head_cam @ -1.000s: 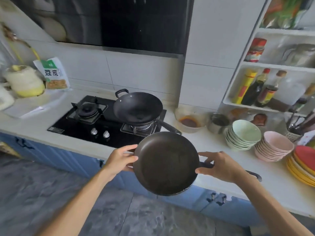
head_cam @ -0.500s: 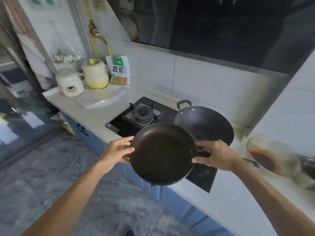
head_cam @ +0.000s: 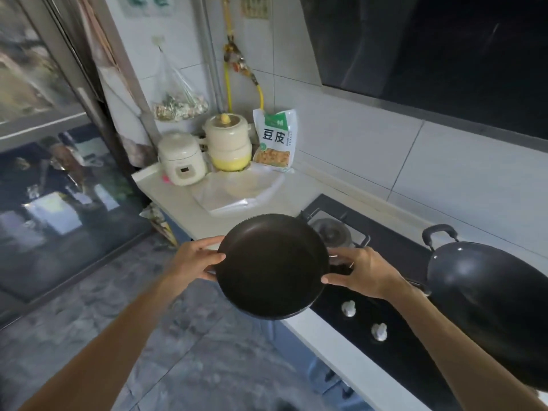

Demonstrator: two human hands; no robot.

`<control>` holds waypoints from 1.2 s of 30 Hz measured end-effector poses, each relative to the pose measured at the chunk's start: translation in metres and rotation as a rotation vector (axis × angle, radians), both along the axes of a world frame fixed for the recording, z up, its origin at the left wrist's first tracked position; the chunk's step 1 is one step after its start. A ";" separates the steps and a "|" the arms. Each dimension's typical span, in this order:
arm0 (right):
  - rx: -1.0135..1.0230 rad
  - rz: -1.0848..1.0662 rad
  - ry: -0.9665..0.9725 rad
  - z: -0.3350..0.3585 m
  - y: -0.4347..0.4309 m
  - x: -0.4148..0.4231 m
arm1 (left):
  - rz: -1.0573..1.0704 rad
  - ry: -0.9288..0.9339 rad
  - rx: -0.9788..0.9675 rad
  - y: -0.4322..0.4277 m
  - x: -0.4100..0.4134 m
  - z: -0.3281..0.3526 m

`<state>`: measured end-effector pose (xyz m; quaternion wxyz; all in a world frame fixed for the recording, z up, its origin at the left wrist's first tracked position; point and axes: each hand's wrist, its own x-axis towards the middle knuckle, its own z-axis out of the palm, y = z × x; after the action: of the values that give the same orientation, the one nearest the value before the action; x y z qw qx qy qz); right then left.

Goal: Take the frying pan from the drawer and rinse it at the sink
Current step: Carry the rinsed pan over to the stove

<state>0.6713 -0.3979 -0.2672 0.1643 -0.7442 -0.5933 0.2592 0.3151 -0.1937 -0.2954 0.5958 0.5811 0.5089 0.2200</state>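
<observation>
Head view, the only one. We hold the frying pan [head_cam: 271,266] in the air, roughly level and mouth up, over the front edge of the table [head_cam: 189,216]. Left hand [head_cam: 194,259]: fingers [head_cam: 215,258] curled onto the near-left rim, thumb on top, clamped on the pan. Right hand [head_cam: 360,271]: fingers [head_cam: 333,280] closed around the handle root where it meets the rim; the handle itself runs hidden under the palm. We judge the two-handed grip keeps the pan flat and steady during the carry.

Surroundings: just beyond the right fingers lies the black hob [head_cam: 382,244], with a burner [head_cam: 332,231] close behind the pan. Farther right of the right fingers sits a wok [head_cam: 486,298], near the forearm; we judge it the likeliest thing to knock. Well beyond the left fingers stand a small rice cooker [head_cam: 182,158], a cream stew pot [head_cam: 229,143] and a food packet [head_cam: 277,140]. No sink in view; rinse not yet done.
</observation>
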 end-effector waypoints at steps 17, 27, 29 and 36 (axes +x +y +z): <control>-0.183 -0.176 0.003 -0.131 0.232 -0.013 | -0.077 0.153 -0.097 0.270 0.027 -0.104; -0.202 -0.277 0.016 -0.189 0.259 -0.045 | -0.144 0.180 -0.185 0.325 0.038 -0.160; -0.205 -0.300 0.017 -0.199 0.259 -0.050 | -0.158 0.187 -0.199 0.330 0.036 -0.166; -0.205 -0.371 -0.024 -0.217 0.259 -0.067 | -0.178 0.175 -0.242 0.340 0.028 -0.198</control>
<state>0.6043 -0.1392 -0.4843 0.1257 -0.8566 -0.4185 0.2745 0.3435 0.1467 -0.4931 0.6321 0.5648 0.5280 0.0522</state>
